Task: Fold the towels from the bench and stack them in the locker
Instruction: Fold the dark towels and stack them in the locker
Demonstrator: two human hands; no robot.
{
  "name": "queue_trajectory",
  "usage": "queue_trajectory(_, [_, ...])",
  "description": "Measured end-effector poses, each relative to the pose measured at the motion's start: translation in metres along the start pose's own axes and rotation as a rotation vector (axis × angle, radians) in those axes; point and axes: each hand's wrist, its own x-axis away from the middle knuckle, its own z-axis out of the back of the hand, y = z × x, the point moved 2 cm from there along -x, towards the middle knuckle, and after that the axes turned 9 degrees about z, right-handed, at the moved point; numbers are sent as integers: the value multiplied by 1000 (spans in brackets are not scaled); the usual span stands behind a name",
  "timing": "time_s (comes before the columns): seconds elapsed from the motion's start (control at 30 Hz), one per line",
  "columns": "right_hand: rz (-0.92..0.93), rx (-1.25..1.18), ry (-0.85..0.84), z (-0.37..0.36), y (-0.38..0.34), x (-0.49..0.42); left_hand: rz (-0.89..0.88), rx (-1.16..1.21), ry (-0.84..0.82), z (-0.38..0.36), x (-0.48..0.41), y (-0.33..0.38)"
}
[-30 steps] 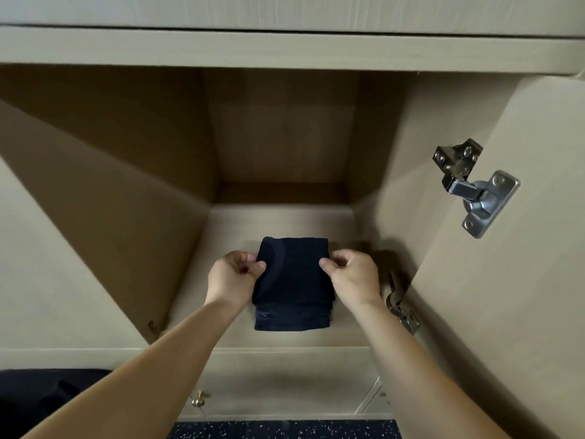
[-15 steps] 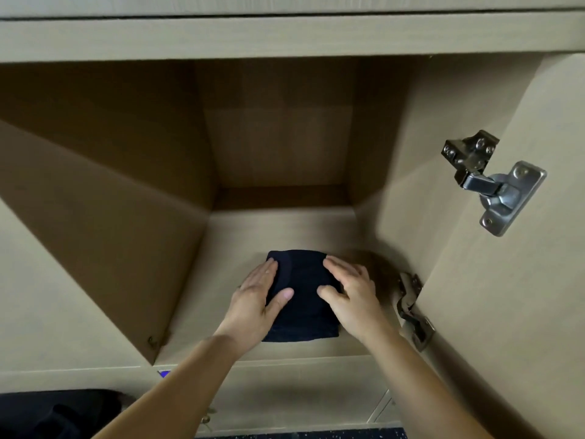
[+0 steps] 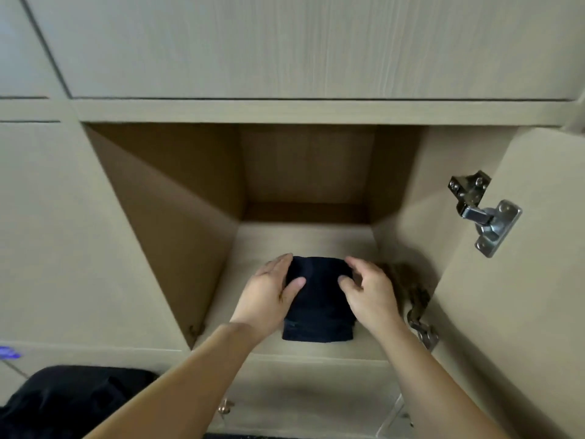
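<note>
A folded dark navy towel stack (image 3: 318, 308) lies on the floor of the open locker (image 3: 304, 239), near its front edge. My left hand (image 3: 269, 296) rests flat along the stack's left side, fingers straight, thumb on top of the cloth. My right hand (image 3: 368, 291) sits at the stack's right side with fingers loosely bent, thumb touching the top. Neither hand grips the cloth. More dark fabric (image 3: 69, 403) lies at the lower left, below the locker.
The locker door (image 3: 522, 312) stands open on the right, with an upper metal hinge (image 3: 484, 213) and a lower hinge (image 3: 419, 324) close to my right wrist. Closed locker doors (image 3: 285, 45) are above and to the left. A small knob (image 3: 224, 408) sits on the door below.
My hands went from pinching the towel's top edges to lying flat beside it on the locker floor. The camera has pulled back and tilted up, showing more of the doors above.
</note>
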Motion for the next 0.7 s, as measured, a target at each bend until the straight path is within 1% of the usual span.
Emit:
queue_trajectory(0.07, [11,15,1,9,-23,7,4,-19,40,25,16,9])
queue_trajectory(0.2, [65,21,-69,21,-77,30,29,-69,107,73,58,16])
queue_trajectory(0.33, [166,21,-138,20,-131,67,89,-123,178,122,113,6])
queue_trajectory(0.5, [286,1,-248,-6,-189,119,241,-118,283,173,197,-39])
queue_trajectory(0.7, [423,6,-421,-77,-235,185,483,-124,395,212,310,-115])
